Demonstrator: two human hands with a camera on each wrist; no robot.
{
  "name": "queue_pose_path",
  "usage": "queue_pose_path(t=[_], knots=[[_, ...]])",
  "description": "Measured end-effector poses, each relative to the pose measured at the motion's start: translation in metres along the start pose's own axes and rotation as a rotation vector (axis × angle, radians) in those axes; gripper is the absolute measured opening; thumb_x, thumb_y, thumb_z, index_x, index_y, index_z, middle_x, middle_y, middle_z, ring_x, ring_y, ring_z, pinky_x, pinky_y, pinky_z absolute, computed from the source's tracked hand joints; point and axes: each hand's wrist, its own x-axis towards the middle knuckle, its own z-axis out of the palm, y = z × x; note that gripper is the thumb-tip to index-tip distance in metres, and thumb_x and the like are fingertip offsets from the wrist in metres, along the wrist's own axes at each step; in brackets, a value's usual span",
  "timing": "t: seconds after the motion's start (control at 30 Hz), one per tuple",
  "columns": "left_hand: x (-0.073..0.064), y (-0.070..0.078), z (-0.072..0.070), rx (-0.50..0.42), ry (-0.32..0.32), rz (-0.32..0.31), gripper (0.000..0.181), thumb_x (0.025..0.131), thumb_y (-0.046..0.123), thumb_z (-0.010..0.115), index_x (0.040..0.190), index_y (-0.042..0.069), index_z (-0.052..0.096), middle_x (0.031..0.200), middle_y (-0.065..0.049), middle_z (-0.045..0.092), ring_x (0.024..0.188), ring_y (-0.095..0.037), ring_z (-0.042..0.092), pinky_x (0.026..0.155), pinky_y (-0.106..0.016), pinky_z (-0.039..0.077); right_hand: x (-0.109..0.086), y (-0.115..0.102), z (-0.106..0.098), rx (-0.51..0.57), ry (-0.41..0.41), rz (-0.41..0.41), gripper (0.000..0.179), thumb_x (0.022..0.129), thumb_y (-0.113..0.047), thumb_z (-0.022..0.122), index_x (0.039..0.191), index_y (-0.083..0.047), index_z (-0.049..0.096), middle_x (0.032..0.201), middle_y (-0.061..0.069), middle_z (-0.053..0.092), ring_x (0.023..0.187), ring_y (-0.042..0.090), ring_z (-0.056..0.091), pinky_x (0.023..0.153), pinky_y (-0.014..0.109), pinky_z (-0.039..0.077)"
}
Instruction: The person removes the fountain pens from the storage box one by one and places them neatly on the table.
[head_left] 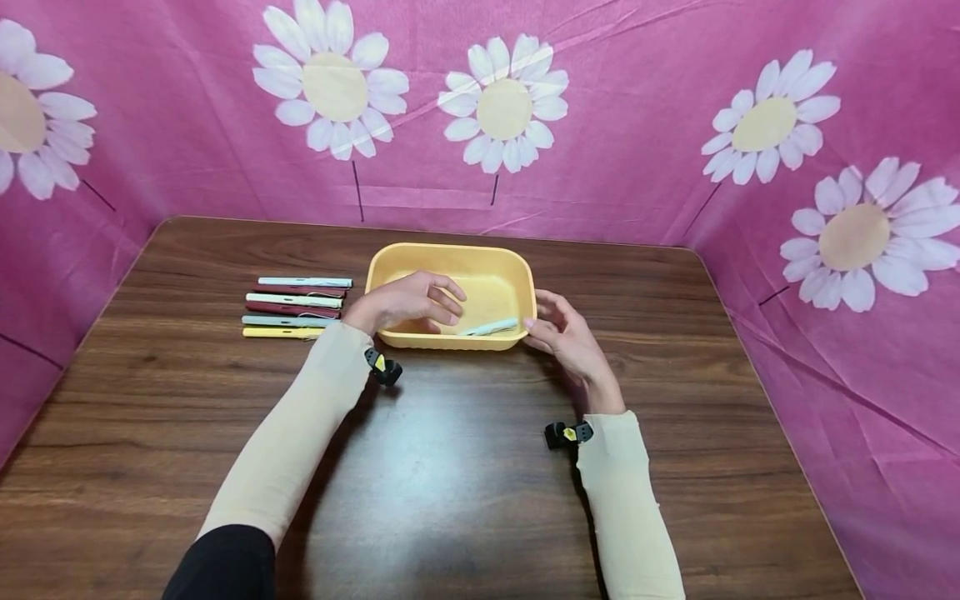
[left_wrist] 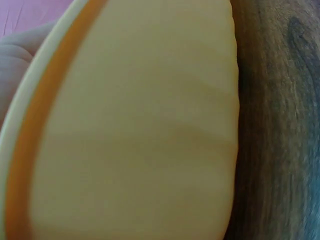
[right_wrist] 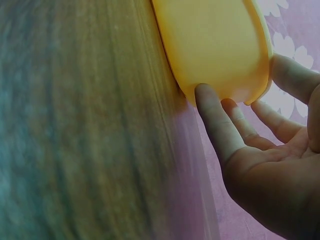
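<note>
A yellow plastic tub stands on the table, and a pale mint pen lies inside it along the near wall, towards the right. My left hand reaches over the near left rim into the tub. Its fingers are loosely bent, with nothing visible between them. At the tub's right end, my right hand holds the wall, thumb at the rim and fingers against the outside. The right wrist view shows those fingertips on the tub's outer wall. In the left wrist view, the tub's side hides most of the left hand.
Left of the tub, several capped pens lie side by side, among them a light blue pen, a dark red pen and a yellow pen. A pink flowered cloth surrounds the brown wooden table at the back and sides.
</note>
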Motion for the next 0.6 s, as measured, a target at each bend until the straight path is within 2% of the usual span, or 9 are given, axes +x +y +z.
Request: queue_pose_path(t=[0.23, 0.33, 0.47, 0.6], knots=[[0.0048, -0.001, 0.0022, 0.019, -0.043, -0.024, 0.044, 0.092, -0.001, 0.07, 0.132, -0.008, 0.053, 0.126, -0.025, 0.065, 0.106, -0.026, 0.067, 0.085, -0.035, 0.056, 0.0003, -0.0004, -0.0001, -0.009, -0.003, -0.004, 0.059, 0.1, 0.004, 0.058, 0.153, -0.002, 0.035, 0.146, 0.026, 0.044, 0.108, 0.023, 0.061, 0.098, 0.044, 0.052], [0.005, -0.0018, 0.0023, 0.035, -0.063, -0.041, 0.042, 0.092, -0.003, 0.069, 0.131, -0.008, 0.055, 0.124, -0.024, 0.067, 0.106, -0.024, 0.067, 0.089, -0.034, 0.054, 0.0003, -0.0008, 0.0001, -0.015, -0.004, -0.003, 0.058, 0.1, 0.004, 0.058, 0.153, -0.002, 0.036, 0.146, 0.026, 0.044, 0.107, 0.022, 0.061, 0.097, 0.043, 0.053], [0.0061, -0.0033, 0.0025, 0.114, -0.116, -0.023, 0.036, 0.093, -0.005, 0.066, 0.128, -0.008, 0.059, 0.124, -0.022, 0.067, 0.114, -0.028, 0.066, 0.103, -0.038, 0.048, 0.0001, -0.0009, 0.0005, -0.02, -0.006, -0.003, 0.058, 0.1, 0.004, 0.058, 0.153, -0.002, 0.036, 0.146, 0.026, 0.044, 0.107, 0.022, 0.061, 0.096, 0.043, 0.054], [0.0074, -0.0044, 0.0035, 0.21, -0.141, 0.013, 0.029, 0.094, -0.006, 0.065, 0.123, -0.007, 0.065, 0.124, -0.02, 0.068, 0.118, -0.031, 0.064, 0.104, -0.039, 0.048, -0.0005, -0.0004, 0.0001, -0.015, -0.003, -0.003, 0.058, 0.1, 0.004, 0.058, 0.153, -0.002, 0.036, 0.146, 0.026, 0.044, 0.107, 0.023, 0.061, 0.096, 0.043, 0.054]])
